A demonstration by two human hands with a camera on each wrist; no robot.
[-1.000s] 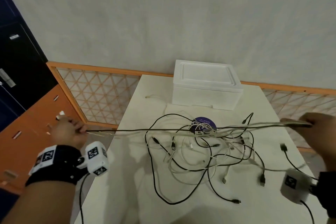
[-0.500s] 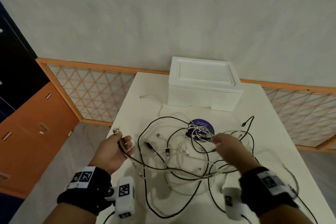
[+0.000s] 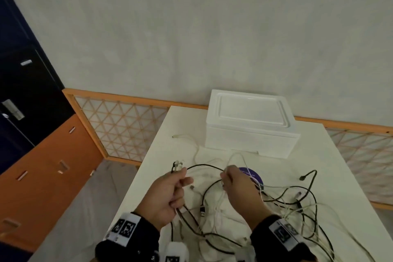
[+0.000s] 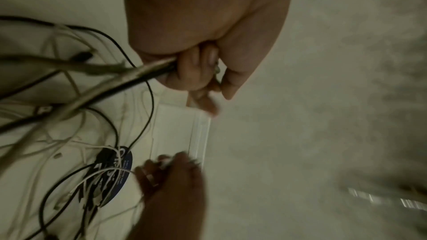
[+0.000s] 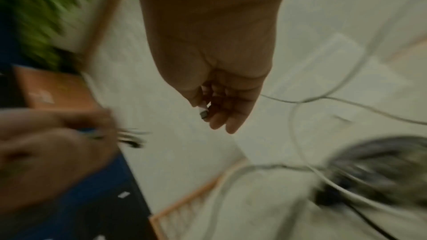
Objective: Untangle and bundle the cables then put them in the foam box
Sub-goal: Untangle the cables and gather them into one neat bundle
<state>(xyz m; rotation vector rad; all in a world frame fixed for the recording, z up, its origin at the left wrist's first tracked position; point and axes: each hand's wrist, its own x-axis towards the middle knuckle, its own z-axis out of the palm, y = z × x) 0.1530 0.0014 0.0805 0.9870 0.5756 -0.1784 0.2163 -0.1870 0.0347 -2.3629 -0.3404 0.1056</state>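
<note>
**Both hands come together over the cable tangle**

Since half a second ago the left hand (image 3: pixel 168 195) has moved in from the bench edge, and the right hand (image 3: pixel 240 193) has risen to meet it. The left grip is closed around a few black and white cable ends (image 3: pixel 177 165). The right grip pinches a white plug (image 5: pixel 203 113) between thumb and fingertips.

The tangle of thin black and white cables (image 3: pixel 265 215) lies on the white bench (image 3: pixel 331 168), partly over a dark blue round disc (image 3: pixel 252 173), near the closed white foam box (image 3: pixel 251 125). I judge that the cables are light, soft and floppy. They probably snag at the plugs, so it is better to hold near a plug end and draw slowly.
</note>
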